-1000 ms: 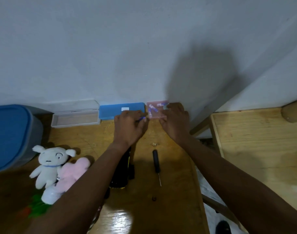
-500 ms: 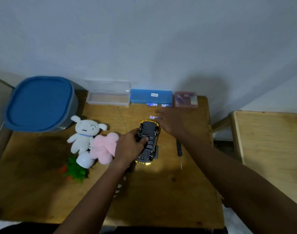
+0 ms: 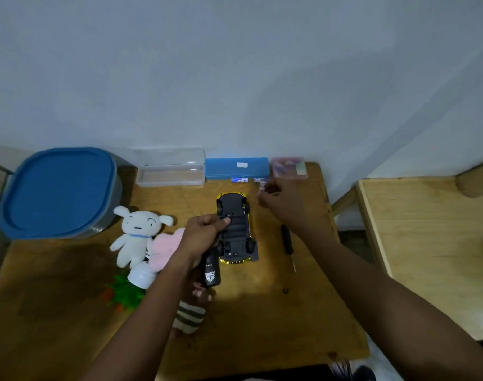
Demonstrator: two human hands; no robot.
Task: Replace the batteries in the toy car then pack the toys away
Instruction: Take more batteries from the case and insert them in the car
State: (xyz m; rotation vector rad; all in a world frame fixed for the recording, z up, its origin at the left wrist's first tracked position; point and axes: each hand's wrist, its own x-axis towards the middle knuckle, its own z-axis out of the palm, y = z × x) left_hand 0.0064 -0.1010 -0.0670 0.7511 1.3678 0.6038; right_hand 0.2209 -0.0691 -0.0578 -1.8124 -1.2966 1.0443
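Right now you are in the battery step, not the packing; the toy car (image 3: 236, 229) lies belly-up near the middle of the table (image 3: 303, 325), nose toward the far edge, with its underside bay uncovered, though I cannot tell whether any cells sit in it; your left hand (image 3: 204, 235) grips the car along its left flank, fingers wrapped round the body and the thumb pressed on the dark underside, which steadies it well; your right hand (image 3: 281, 204) is out toward the far edge, well apart from the car, its fingers curled near a small pale thing (image 3: 262, 185) just in front of the loose batteries (image 3: 240, 180) that lie against the blue case (image 3: 236, 167); the hand is blurred, so I cannot tell whether it pinches that thing or only hovers by it; as I judge it, your next move calls for bringing a cell to the bay, minding its polarity, and seating it while the left hand keeps the car from rolling; the screwdriver (image 3: 287, 243) lies toward the right edge and a screw (image 3: 285, 290) sits nearer you, both needed later for closing up; the white plush (image 3: 137, 232) and pink plush (image 3: 166, 248) wait beside the blue-lidded tub (image 3: 56, 191) at the far left corner, not yet packed
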